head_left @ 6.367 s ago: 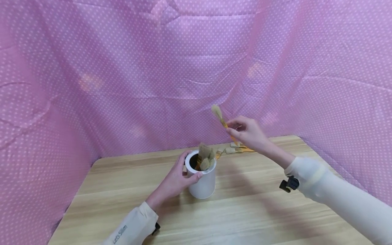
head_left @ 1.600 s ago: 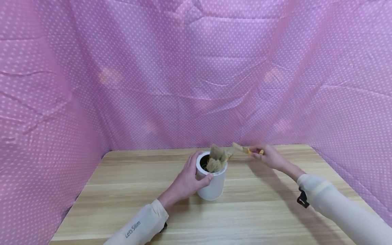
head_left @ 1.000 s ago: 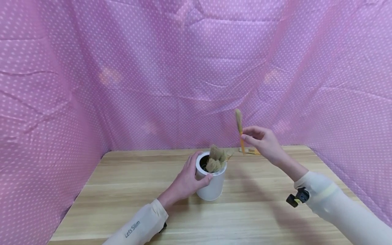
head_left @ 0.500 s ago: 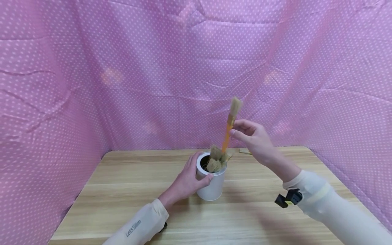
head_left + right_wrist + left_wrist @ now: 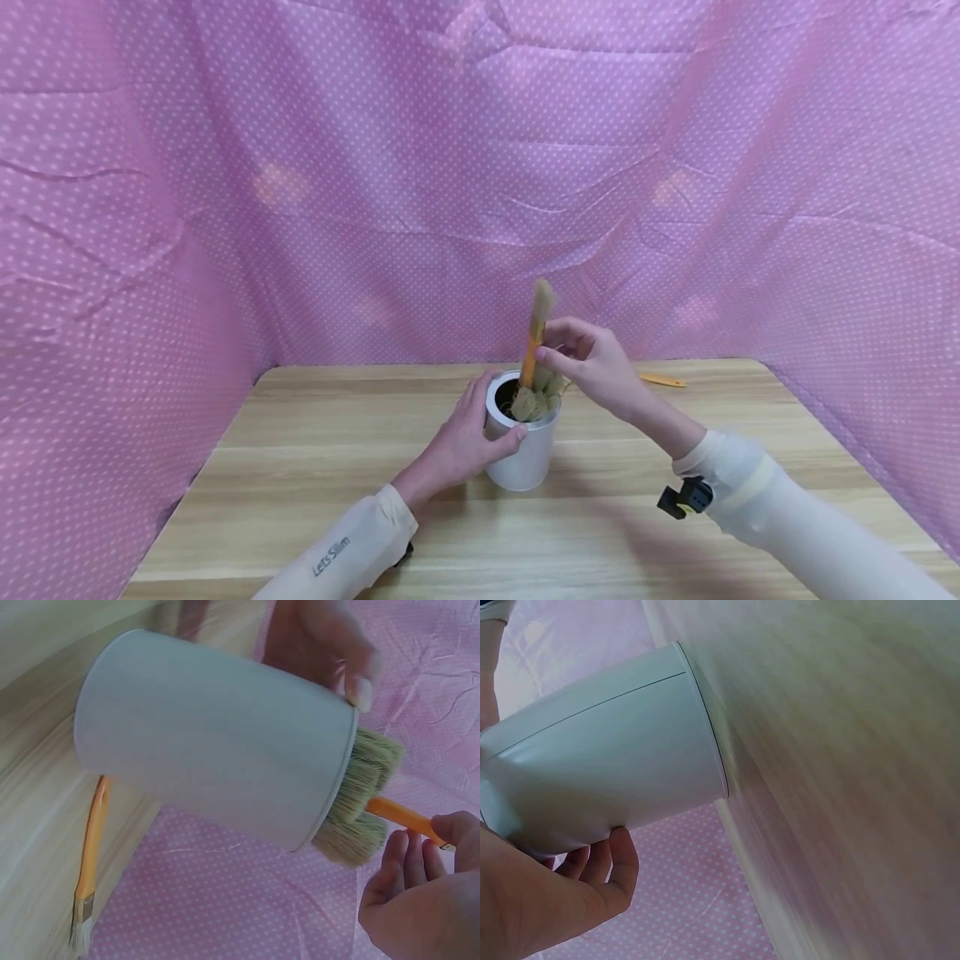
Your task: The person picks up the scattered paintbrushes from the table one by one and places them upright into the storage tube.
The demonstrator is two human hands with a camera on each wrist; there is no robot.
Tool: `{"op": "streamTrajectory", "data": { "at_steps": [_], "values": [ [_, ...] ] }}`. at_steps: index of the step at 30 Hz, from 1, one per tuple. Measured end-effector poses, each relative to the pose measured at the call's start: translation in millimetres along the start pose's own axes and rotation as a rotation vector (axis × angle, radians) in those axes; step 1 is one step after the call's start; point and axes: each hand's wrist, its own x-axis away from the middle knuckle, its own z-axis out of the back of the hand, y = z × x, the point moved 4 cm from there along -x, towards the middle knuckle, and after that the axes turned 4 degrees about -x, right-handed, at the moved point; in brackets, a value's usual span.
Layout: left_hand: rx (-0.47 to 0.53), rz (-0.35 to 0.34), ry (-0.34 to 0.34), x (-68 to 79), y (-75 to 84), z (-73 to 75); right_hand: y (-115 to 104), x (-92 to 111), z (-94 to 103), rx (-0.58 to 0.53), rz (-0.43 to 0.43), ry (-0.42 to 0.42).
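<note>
My left hand [image 5: 465,433] grips the side of a white cylindrical can [image 5: 521,458], thumb toward the front and fingers round the far side. In the left wrist view, curled fingers [image 5: 621,859] touch the can's wall. Several paintbrushes [image 5: 527,405] stand in the can with pale bristles up, their handles hidden inside. My right hand [image 5: 592,367] pinches another paintbrush [image 5: 534,343] by its orange handle, bristles upward. Its lower end is at the can's mouth, among the other bristles; the right wrist view shows the orange handle [image 5: 403,815] passing behind them.
A loose orange-handled paintbrush [image 5: 662,380] lies on the wooden table [image 5: 337,433] behind my right wrist, its head hidden. In the right wrist view, a brush [image 5: 90,847] lies beyond the can. Pink dotted cloth [image 5: 420,208] hangs round the table.
My right hand has picked a paintbrush off the table, raised it upright, carried it left and lowered it to the can's mouth. An earlier brush has left that hand. The left hand keeps its grip.
</note>
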Motion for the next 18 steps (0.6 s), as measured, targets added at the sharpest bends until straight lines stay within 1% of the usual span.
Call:
{"op": "streamTrajectory", "data": {
  "at_steps": [3, 6, 12, 18],
  "values": [
    [0.01, 0.003, -0.005, -1.2, -0.7, -0.4, 3, 0, 0.2, 0.078, 0.021, 0.007],
    [0.009, -0.005, -0.003, -3.0, -0.3, 1.4, 6, 0, 1.0, 0.123, 0.022, 0.023],
    [0.012, -0.027, -0.001, -4.6, -0.9, 2.6, 18, 3, 1.6, 0.142, -0.009, 0.032],
    [0.02, -0.028, -0.006, -4.8, -2.7, 3.0, 21, 5, 1.2, 0.146, -0.018, 0.034]
  ]
}}
